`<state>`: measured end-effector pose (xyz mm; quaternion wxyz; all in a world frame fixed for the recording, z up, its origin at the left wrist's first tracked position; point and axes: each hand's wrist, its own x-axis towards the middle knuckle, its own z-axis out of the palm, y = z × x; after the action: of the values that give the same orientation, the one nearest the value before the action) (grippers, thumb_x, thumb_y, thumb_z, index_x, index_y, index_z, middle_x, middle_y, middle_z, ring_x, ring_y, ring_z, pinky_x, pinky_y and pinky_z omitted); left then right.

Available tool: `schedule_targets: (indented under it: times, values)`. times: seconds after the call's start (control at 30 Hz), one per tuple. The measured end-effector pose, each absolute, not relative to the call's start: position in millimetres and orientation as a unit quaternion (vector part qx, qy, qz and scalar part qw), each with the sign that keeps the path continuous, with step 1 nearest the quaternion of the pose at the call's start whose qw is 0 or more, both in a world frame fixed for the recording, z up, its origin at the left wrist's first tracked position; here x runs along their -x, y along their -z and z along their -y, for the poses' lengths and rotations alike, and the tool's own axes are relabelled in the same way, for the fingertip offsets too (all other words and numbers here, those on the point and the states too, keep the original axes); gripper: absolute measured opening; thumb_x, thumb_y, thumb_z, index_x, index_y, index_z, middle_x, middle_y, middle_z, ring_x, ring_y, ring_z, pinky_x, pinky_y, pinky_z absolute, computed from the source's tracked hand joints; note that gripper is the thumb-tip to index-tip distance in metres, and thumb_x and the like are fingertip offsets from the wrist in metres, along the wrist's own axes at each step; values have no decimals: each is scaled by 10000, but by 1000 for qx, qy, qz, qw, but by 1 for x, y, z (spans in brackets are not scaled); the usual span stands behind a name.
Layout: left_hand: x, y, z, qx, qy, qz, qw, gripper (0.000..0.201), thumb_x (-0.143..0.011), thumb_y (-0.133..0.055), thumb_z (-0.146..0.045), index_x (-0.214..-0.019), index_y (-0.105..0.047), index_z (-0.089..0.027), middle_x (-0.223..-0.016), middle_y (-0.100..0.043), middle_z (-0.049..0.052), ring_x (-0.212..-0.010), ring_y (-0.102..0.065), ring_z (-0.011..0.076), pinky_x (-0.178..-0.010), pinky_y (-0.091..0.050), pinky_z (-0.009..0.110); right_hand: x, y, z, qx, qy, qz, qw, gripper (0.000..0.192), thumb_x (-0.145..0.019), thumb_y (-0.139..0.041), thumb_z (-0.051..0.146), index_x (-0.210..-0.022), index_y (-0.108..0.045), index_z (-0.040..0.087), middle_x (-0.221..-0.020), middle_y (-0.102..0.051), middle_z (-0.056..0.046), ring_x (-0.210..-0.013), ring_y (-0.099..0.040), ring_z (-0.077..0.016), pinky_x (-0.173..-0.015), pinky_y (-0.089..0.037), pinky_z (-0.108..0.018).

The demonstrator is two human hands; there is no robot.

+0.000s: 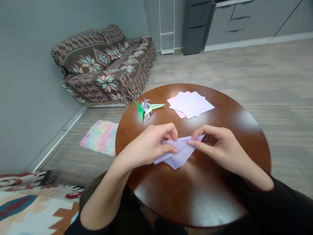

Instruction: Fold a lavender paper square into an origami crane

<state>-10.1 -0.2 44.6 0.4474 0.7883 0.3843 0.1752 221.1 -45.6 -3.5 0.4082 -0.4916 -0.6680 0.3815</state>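
Pinching folded lavender paper (181, 155) between thumb and fingers, with the left hand (155, 142) toward its left side and the right hand (221, 142) near its right corner. Holding it over the round brown desk (195, 199). Farther out, near the far-left edge, three folded paper figures (146, 107) bunched together; right of them, an overlapping stack of sheets (192, 104), pale lavender above pink. Beyond, a patterned sofa (97, 68).

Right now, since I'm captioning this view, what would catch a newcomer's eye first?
Probably the folded lilac paper, held in the left hand and right hand over the round table. Next, the patterned sofa, upper left, and the green folded paper at the table's far left.
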Motion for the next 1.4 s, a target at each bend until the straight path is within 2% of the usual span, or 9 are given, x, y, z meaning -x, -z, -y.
schedule_targets:
  times: [0.1,0.23,0.5,0.6,0.67,0.77,0.93,1.27,1.4]
  values:
    - [8,-41,-2,-801,-170,-381,430,111,-772,-803,-203,-815,-701,-201,-726,-714,-15,-613,-617,147,-566,-412,224,-221,5,45,492,-392,666,401,222,-869,-785,386,-768,-685,216,-694,-671,9,-592,-560,-139,-550,-439,-264]
    - [7,-36,-4,-793,-167,-379,446,117,-797,-798,-285,-766,-752,-183,-676,-702,0,-591,-586,142,-537,-390,225,-222,3,44,485,-417,653,405,213,-836,-822,392,-746,-741,217,-754,-758,-28,-658,-636,-177,-599,-491,-281]
    - [13,-36,-8,-736,-128,-401,530,202,-786,-811,-292,-707,-697,-146,-658,-692,-9,-588,-555,102,-525,-385,186,-220,0,46,504,-456,566,466,229,-789,-871,355,-700,-720,208,-789,-784,-38,-679,-678,-154,-610,-523,-233]
    - [10,-35,-7,-723,-162,-406,535,233,-760,-839,-275,-696,-659,-142,-646,-678,-19,-585,-558,91,-530,-396,176,-213,5,46,494,-486,498,521,193,-785,-875,322,-886,-735,236,-773,-778,-3,-676,-684,-135,-629,-528,-212]
    - [7,-35,-5,-716,-185,-407,537,241,-746,-851,-259,-698,-646,-142,-654,-682,-20,-592,-577,92,-539,-414,175,-209,7,47,490,-520,483,507,242,-779,-880,322,-963,-745,246,-767,-775,8,-659,-679,-129,-608,-518,-205]
    - [4,-36,-1,-701,-208,-405,548,248,-752,-850,-252,-699,-632,-145,-649,-682,-20,-587,-592,91,-538,-428,175,-207,7,50,497,-529,505,467,148,-805,-855,342,-862,-785,225,-742,-770,-5,-635,-655,-127,-578,-494,-209]
    - [1,-40,5,-677,-232,-405,569,251,-757,-848,-225,-692,-619,-145,-632,-676,-21,-581,-599,87,-525,-425,164,-210,3,54,503,-495,529,472,99,-817,-839,335,-792,-825,240,-770,-793,-23,-683,-669,-156,-626,-512,-242]
    - [3,-43,6,-667,-223,-414,578,258,-738,-844,-163,-684,-593,-142,-633,-678,-21,-579,-596,84,-516,-426,153,-209,6,54,493,-512,522,471,161,-810,-844,338,-709,-798,221,-681,-739,-18,-637,-596,-143,-586,-461,-251]
    - [4,-44,4,-668,-211,-409,585,242,-745,-837,-150,-798,-602,-154,-656,-700,-32,-574,-590,75,-518,-409,142,-209,7,54,487,-524,517,471,188,-811,-844,344,-688,-781,216,-659,-713,-12,-627,-566,-138,-576,-440,-253]
